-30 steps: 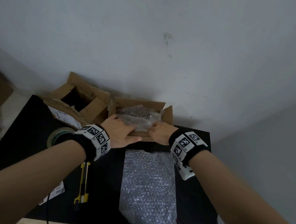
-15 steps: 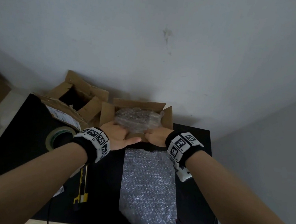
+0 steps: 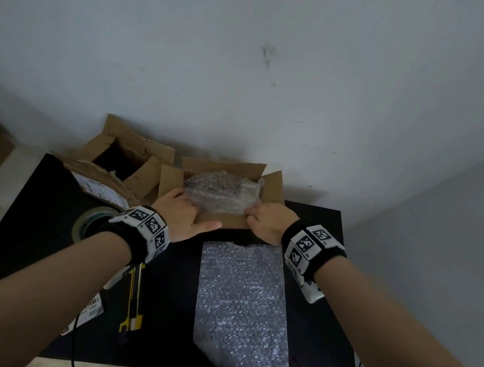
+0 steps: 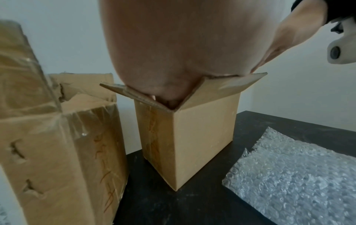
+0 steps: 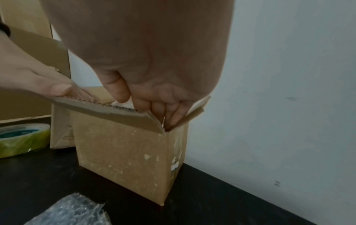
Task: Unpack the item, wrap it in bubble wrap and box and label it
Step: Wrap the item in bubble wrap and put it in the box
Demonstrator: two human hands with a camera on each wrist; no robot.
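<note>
Both hands sit at the mouth of the small cardboard box [image 3: 222,221] at the far side of the black table [image 3: 39,201]. Left hand [image 3: 182,216] lies with palm down over the box's near-left corner, thumb stretched along the near flap, the other fingers dipping inside beside the bubble-wrapped item [image 3: 220,194]; whether those fingers actually grip the bundle cannot be told from any view. Right hand [image 3: 269,220] at the near-right corner, fingers [image 5: 173,112] curled downward into the opening between the flaps and the wrapping; whether it holds anything is not visible either. Bundle rests in the box, its top standing above the rim, all four flaps folded outward. Just left of it, touching or nearly so, a larger opened carton [image 3: 123,165] with torn tape and a printed label on its flap. Roll of packing tape [image 3: 90,221] lies flat near the left wrist. Yellow utility knife [image 3: 134,300] on the table under the left forearm, a white label sheet [image 3: 90,311] beside it. Spare sheet of bubble wrap [image 3: 241,306] spread flat on the table between the forearms, just in front of the small box.
</note>
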